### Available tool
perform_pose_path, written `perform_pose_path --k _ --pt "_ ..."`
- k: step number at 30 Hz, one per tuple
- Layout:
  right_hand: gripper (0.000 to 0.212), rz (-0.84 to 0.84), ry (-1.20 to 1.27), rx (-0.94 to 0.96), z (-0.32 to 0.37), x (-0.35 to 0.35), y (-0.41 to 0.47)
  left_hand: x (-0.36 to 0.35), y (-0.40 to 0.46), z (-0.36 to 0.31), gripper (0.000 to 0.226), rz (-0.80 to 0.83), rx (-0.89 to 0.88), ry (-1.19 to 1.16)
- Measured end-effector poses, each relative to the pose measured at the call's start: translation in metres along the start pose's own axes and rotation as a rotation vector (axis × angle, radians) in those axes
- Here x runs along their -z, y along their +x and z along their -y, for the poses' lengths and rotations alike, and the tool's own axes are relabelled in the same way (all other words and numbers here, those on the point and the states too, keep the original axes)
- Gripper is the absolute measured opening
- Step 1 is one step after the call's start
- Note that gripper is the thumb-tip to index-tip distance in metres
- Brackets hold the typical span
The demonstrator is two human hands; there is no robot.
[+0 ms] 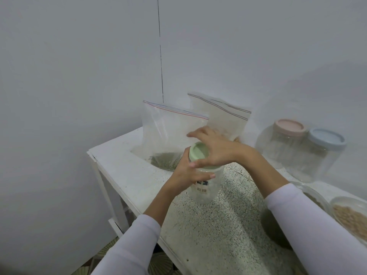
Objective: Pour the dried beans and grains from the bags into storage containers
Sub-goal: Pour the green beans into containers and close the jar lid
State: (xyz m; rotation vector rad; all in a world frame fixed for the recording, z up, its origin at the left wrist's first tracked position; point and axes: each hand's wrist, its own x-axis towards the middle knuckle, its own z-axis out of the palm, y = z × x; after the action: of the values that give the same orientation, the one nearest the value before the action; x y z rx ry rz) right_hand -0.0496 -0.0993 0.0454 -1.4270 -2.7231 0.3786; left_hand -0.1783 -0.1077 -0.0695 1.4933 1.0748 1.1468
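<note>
White walls meet behind the desk [123, 175]. At its middle, the left hand [186, 173] grips a clear jar [206, 185], and the right hand [216, 149] curls over its green lid [198, 153]. Two bags [168, 133] stand just behind; two lidded jars [297, 149] stand right.

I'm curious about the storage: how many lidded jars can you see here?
3: the green-lidded jar held in both hands at centre, and the pink-lidded jar and blue-lidded jar side by side at right. Others may lie out of view.
</note>
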Motion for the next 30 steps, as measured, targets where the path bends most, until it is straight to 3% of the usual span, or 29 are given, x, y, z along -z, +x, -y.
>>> perform_pose_path --k 2,4,7,10,15,18,20,24,26,30 --pt "0.090 -0.052 -0.162 -0.139 0.007 0.003 0.000 -0.001 0.000 -0.001 0.079 -0.011 -0.003 0.003" --pt "0.089 0.002 -0.284 -0.252 0.015 0.001 0.001 -0.001 0.000 0.000 0.079 -0.010 -0.006 0.004" --pt "0.074 0.131 -0.259 -0.154 0.016 0.008 0.003 0.000 -0.001 -0.002 0.091 -0.011 0.000 -0.002" --pt "0.084 0.242 -0.151 -0.001 0.013 0.023 0.000 0.000 0.000 -0.002 0.100 -0.002 0.013 -0.006" --pt "0.100 0.205 -0.285 -0.200 0.016 0.017 0.004 0.001 0.000 -0.001 0.097 0.002 0.012 0.048" --pt "0.092 0.220 -0.329 -0.197 0.017 0.013 0.010 0.000 -0.004 -0.006 0.088 0.013 0.018 0.014" --pt "0.085 0.231 -0.305 -0.144 0.018 0.014 0.012 0.001 -0.003 -0.008 0.094 0.025 -0.001 -0.001" --pt "0.075 0.222 -0.152 -0.045 0.010 0.021 0.009 0.004 -0.001 -0.007 0.106 0.052 -0.011 0.026" --pt "0.070 0.132 0.019 -0.018 -0.001 0.026 0.002 0.006 -0.001 -0.006 0.103 0.043 -0.004 0.052" --pt "0.066 -0.359 0.681 -0.079 -0.019 0.033 -0.011 0.007 -0.001 -0.006 0.104 0.040 0.000 0.090"
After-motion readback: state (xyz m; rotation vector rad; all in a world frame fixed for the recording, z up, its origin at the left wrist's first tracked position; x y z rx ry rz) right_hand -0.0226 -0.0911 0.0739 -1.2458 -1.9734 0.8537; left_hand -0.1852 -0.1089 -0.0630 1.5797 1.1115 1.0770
